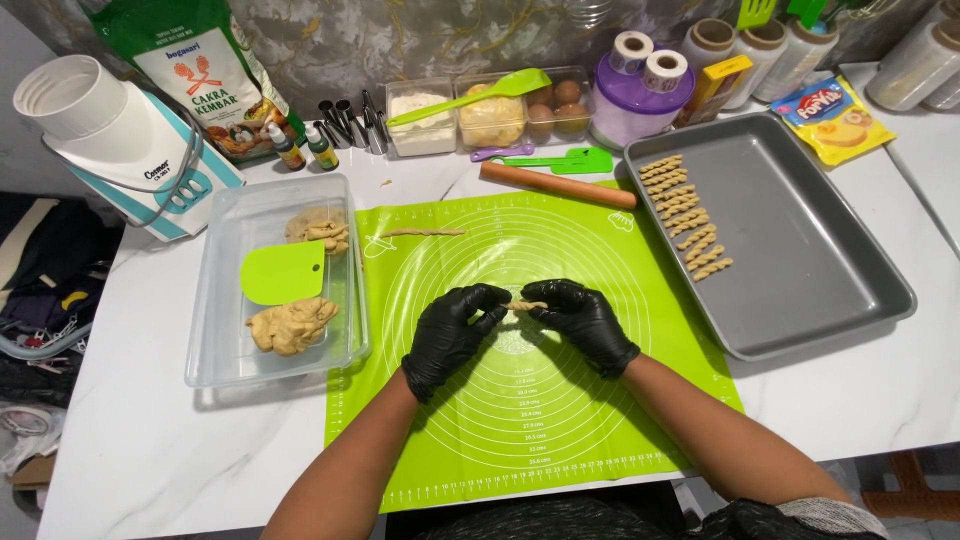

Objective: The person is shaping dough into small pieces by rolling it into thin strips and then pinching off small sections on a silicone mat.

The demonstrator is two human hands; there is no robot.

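Observation:
Both my hands wear black gloves over the middle of a green silicone baking mat [560, 400]. My left hand [452, 328] and my right hand [583, 322] pinch the two ends of a short twisted dough piece [526, 305] just above the mat. A thin rolled dough strip [425, 232] lies at the mat's far left. A grey baking tray [800, 250] to the right holds several twisted dough pieces [685, 215] in a row along its left side.
A clear plastic tub [230, 350] at left holds dough lumps [292, 325] and a green scraper [283, 273]. A wooden rolling pin [557, 185], green spatulas, clear boxes with flour, dough and eggs, small bottles, a flour bag, a white appliance and film rolls line the back.

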